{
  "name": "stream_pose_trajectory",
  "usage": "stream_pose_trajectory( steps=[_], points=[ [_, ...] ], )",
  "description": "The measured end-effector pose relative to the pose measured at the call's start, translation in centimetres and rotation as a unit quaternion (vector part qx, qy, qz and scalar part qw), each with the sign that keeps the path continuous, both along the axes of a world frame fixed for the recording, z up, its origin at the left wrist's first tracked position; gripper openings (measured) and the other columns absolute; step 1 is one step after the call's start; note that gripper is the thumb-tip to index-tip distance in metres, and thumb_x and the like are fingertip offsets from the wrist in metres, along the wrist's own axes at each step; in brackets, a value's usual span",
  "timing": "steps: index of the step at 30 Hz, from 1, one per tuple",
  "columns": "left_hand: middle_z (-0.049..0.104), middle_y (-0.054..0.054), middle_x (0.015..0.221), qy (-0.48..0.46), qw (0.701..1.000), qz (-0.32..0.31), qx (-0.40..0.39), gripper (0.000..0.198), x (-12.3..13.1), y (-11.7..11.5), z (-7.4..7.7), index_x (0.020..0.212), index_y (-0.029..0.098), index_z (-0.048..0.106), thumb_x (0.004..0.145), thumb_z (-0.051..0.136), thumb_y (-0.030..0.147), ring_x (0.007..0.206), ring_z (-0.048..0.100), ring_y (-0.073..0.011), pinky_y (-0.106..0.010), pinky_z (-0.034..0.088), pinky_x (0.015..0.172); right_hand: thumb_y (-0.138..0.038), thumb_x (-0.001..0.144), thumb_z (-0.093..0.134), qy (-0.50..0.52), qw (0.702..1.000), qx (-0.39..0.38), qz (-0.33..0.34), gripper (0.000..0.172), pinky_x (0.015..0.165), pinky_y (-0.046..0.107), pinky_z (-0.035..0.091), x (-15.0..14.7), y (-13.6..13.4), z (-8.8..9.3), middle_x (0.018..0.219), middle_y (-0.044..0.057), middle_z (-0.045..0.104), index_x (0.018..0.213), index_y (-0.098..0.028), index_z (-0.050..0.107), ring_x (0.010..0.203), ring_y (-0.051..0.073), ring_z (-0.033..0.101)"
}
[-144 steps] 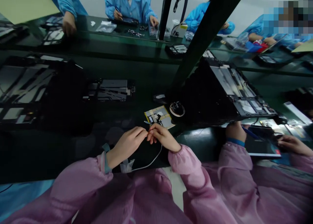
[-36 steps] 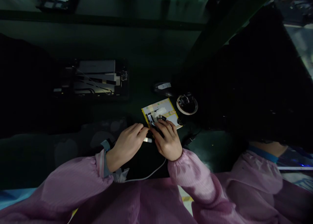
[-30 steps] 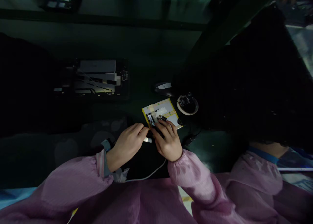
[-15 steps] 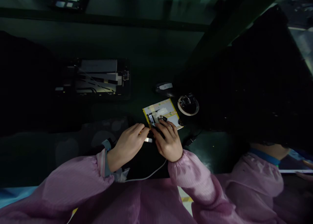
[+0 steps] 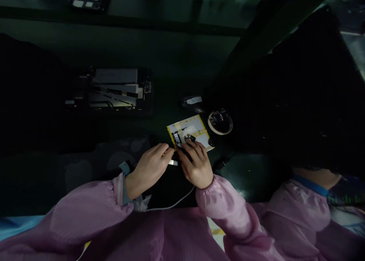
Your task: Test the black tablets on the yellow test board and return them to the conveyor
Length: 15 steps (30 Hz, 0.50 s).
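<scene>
A flat white battery pack (image 5: 203,138) with yellow edges lies slightly turned on the dark bench, bearing small black parts and a label. At its near left corner my left hand (image 5: 151,167) pinches something too small to make out, with a bit of orange showing by the fingers. My right hand (image 5: 196,164) is curled over the pack's near edge, fingers together and fingertips pressed on it beside a small black connector (image 5: 191,137). The thumbs of both hands almost meet. A white-tipped piece (image 5: 173,162) shows beneath my left fingers.
Beyond the pack are a computer mouse (image 5: 192,101) with a paper label and a roll of tape (image 5: 220,123) with small parts inside. An opened tablet (image 5: 114,89) lies at the far left. A white cable (image 5: 171,207) runs near my body. At right is a co-worker's sleeve (image 5: 296,204).
My hands and the battery pack stay almost exactly where they were. The view has shifted slightly, and at the right edge the things beside the co-worker's arm look different.
</scene>
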<state>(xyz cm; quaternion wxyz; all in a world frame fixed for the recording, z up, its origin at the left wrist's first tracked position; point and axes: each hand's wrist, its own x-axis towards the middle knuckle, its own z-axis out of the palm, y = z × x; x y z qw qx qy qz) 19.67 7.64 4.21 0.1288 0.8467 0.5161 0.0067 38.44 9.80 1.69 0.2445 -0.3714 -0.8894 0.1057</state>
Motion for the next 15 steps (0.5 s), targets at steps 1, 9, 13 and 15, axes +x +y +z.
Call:
stream_pose_trajectory(
  steps=[1, 9, 13, 15],
  points=[
    [0.059, -0.007, 0.095, -0.001, 1.0, 0.001, 0.001, 0.018, 0.0, 0.01, 0.0, 0.102, 0.012, 0.06, 0.088, 0.05, 0.008, 0.086, 0.056, -0.0197, -0.033, 0.052, 0.078, -0.012, 0.087, 0.05, 0.001, 1.0, 0.0, -0.001, 0.032, 0.102, 0.048, 0.041, 0.0, 0.0, -0.02, 0.115, 0.012, 0.064, 0.114, -0.017, 0.066, 0.123, 0.027, 0.049],
    [0.058, -0.006, 0.094, -0.012, 1.0, 0.002, -0.001, 0.02, 0.04, 0.08, -0.01, 0.103, 0.012, 0.059, 0.087, 0.048, 0.006, 0.085, 0.056, -0.0193, -0.034, 0.052, 0.077, -0.012, 0.086, 0.051, 0.01, 1.0, -0.002, 0.001, 0.03, 0.102, 0.047, 0.041, 0.01, 0.0, -0.11, 0.114, 0.013, 0.065, 0.111, -0.014, 0.067, 0.123, 0.028, 0.049],
    [0.059, -0.006, 0.094, -0.011, 1.0, 0.0, -0.001, 0.02, 0.07, 0.13, 0.03, 0.1, 0.013, 0.059, 0.087, 0.047, 0.005, 0.086, 0.055, -0.0196, -0.034, 0.052, 0.078, -0.012, 0.086, 0.051, 0.009, 1.0, -0.004, 0.002, 0.03, 0.102, 0.048, 0.042, -0.02, 0.0, -0.07, 0.115, 0.013, 0.064, 0.112, -0.014, 0.066, 0.124, 0.028, 0.049],
    [0.059, -0.006, 0.094, -0.01, 1.0, 0.002, -0.001, 0.02, 0.09, 0.13, 0.05, 0.1, 0.013, 0.059, 0.087, 0.046, 0.005, 0.086, 0.055, -0.0195, -0.033, 0.052, 0.078, -0.011, 0.085, 0.051, 0.011, 1.0, -0.001, 0.003, 0.031, 0.101, 0.048, 0.042, -0.03, 0.02, -0.04, 0.114, 0.013, 0.064, 0.113, -0.014, 0.066, 0.124, 0.028, 0.049]
  ],
)
